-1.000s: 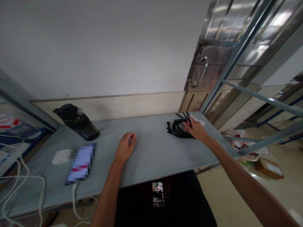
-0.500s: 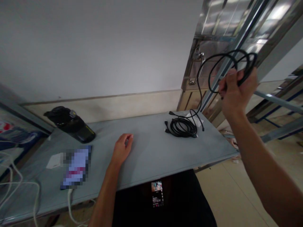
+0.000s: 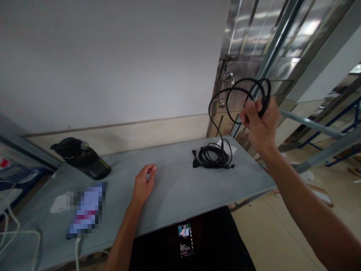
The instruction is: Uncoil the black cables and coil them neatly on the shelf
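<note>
My right hand is raised above the far end of the grey table, gripping loops of black cable. One strand hangs from those loops down to a coil of black cable lying on a white paper sheet. Plug ends stick out of the coil at its left and right. My left hand rests on the tabletop with its fingers loosely curled, holding nothing. It is nearest a black water bottle lying on its side and a pixelated phone or card.
White cable hangs over the near left table edge. A steel door with a handle and grey metal bars stand behind the right end. A dark garment with a lit phone screen lies below the near edge.
My right hand has left the coil and risen, lifting cable loops, then shifted left and lower. The coil on the table has tightened and shrunk. My left hand has barely moved.
</note>
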`<state>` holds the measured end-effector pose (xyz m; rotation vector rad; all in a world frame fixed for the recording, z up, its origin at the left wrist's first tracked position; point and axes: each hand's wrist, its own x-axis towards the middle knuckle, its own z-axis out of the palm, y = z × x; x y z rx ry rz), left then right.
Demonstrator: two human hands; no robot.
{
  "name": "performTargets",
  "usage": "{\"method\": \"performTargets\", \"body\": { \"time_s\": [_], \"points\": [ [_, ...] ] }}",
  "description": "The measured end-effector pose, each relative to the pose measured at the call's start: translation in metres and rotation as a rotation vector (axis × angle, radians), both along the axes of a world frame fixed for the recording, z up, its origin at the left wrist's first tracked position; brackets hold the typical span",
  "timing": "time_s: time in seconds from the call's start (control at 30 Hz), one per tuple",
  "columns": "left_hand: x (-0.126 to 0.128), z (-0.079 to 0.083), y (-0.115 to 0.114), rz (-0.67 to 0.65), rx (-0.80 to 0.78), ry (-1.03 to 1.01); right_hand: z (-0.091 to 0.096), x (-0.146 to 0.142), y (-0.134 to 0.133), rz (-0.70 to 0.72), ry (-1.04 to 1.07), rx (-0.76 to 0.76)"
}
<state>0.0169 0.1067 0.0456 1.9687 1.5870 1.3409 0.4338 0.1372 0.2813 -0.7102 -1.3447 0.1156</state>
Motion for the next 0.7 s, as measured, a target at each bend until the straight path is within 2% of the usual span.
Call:
{"method": "performTargets", "body": {
  "time_s": [0.13,0.23,0.3,0.4,0.53,0.63,0.7],
  "points": [
    [0.046,0.025,-0.006,-0.088,-0.016,-0.071,0.001,0.0,-0.011,0.034,-0.053,-0.049],
    [0.1,0.048,-0.008,-0.239,-0.034,-0.109,0.001,-0.001,-0.023,0.069,-0.078,-0.068],
    [0.141,0.057,-0.006,-0.378,-0.056,-0.141,0.002,-0.001,-0.031,0.089,-0.091,-0.081],
    [0.2,0.054,0.004,-0.547,-0.12,-0.182,0.003,0.002,-0.041,0.087,-0.117,-0.075],
    [0.264,0.041,0.024,-0.552,-0.208,-0.198,0.004,0.009,-0.052,0.065,-0.129,-0.067],
    [0.295,0.045,0.034,-0.536,-0.25,-0.241,0.005,0.016,-0.062,0.055,-0.116,-0.067],
    [0.304,0.052,0.037,-0.585,-0.26,-0.26,0.007,0.023,-0.068,0.044,-0.108,-0.056]
  ]
}}
